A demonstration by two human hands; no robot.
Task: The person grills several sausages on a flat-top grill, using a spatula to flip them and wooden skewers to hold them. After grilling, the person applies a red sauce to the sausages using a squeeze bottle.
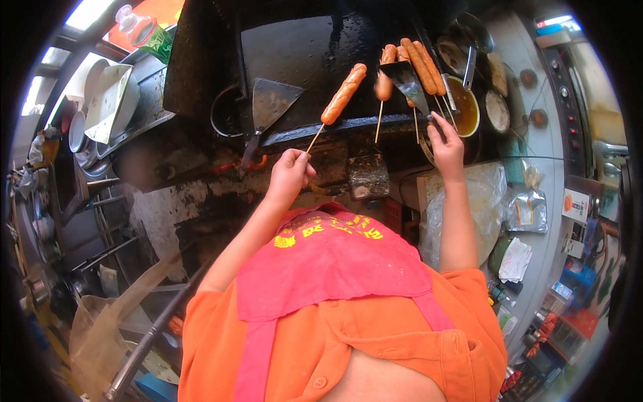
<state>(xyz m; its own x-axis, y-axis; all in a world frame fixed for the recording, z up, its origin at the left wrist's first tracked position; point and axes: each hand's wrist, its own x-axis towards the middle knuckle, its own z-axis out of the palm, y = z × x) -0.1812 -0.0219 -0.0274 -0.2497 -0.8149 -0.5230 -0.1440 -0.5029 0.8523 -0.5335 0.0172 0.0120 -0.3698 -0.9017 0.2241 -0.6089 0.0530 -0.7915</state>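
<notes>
Pinched in my left hand (292,173) is the wooden stick of a scored sausage (344,95), its meat end over the near part of a dark, oily griddle (291,45). My right hand (446,145) grips a metal scraper (409,83) by its handle end, most of the handle hidden by the fingers. The blade lies over or against several skewered sausages (421,68) grouped at the griddle's right side. One shorter sausage (383,86) is just left of the blade, its stick pointing towards me. A second, wide scraper (271,103) rests at the griddle's near left edge.
Right of the griddle stand a pot of brownish liquid (466,113) and a small saucepan (472,32). A dark round container (227,110) sits at its left. Plastic bags (464,206) lie near my right forearm. Bowls and trays (108,103) are stacked at far left, near a bottle (145,35).
</notes>
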